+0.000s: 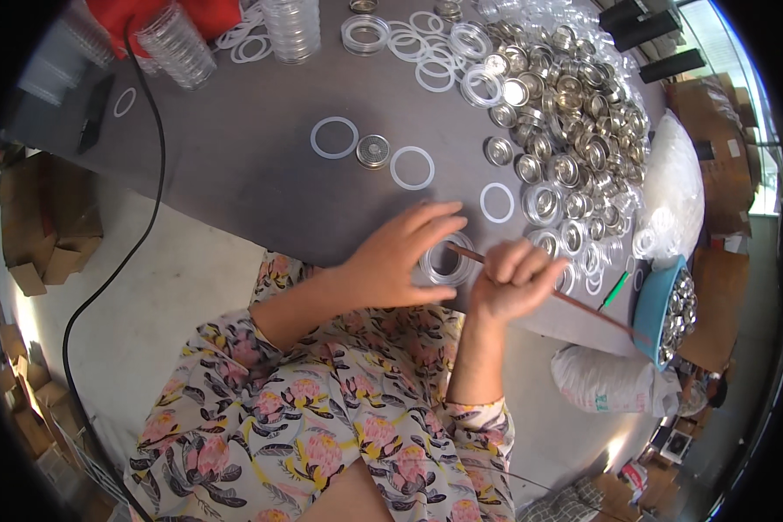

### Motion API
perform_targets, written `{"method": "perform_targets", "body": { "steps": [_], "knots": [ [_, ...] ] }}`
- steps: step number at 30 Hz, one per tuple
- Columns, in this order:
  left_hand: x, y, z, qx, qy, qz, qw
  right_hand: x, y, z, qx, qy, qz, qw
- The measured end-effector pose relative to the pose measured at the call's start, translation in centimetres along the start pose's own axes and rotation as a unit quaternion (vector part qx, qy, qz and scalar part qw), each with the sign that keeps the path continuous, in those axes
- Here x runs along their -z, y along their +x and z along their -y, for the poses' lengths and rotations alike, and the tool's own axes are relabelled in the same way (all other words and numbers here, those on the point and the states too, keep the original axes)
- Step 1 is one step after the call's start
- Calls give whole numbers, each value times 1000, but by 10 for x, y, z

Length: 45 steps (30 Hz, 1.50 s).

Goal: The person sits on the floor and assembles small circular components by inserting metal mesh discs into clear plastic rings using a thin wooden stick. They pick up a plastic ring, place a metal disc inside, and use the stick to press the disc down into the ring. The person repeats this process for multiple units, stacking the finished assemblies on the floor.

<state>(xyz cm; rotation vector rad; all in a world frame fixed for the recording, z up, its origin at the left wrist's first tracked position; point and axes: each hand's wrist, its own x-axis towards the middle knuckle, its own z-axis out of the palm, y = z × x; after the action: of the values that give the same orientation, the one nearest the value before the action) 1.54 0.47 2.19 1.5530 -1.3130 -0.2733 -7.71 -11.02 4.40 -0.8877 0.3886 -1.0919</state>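
While right hand [515,283] clenches brown stick [593,310], left hand [402,257] (fingers spread) flanks clear ring [445,279].

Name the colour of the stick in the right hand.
The stick is reddish brown, best seen in the head view.

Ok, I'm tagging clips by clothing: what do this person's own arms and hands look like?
The left hand and right hand are bare; no gloves or watch show. The left sleeve and right sleeve are loose and off-white, printed with pink flowers, dark leaves and yellow touches. They leave the forearms partly uncovered.
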Motion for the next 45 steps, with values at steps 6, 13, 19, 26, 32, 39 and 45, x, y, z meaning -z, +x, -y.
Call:
{"method": "perform_targets", "body": {
  "steps": [6,13,19,26,32,39,45],
  "knots": [
    [65,79,95,43,220,-163,961,28,-3,30,17,-5,51,999],
    [109,112,143,91,487,-131,859,30,-14,38,16,-14,8,1000],
    [45,50,28,-171,232,-23,957,38,-14,44,63,-22,16,998],
    [15,1,1,-155,200,214,943,26,-13,53,66,-6,42,997],
    [4,2,-4,-80,78,86,990,18,-17,43,32,-20,68,997],
    [-35,-10,17,83,-143,-7,986,3,-20,14,-103,-28,44,993],
    [-36,-10,18,84,-155,-15,984,-11,5,-14,-29,-6,80,996]
  ]
}}
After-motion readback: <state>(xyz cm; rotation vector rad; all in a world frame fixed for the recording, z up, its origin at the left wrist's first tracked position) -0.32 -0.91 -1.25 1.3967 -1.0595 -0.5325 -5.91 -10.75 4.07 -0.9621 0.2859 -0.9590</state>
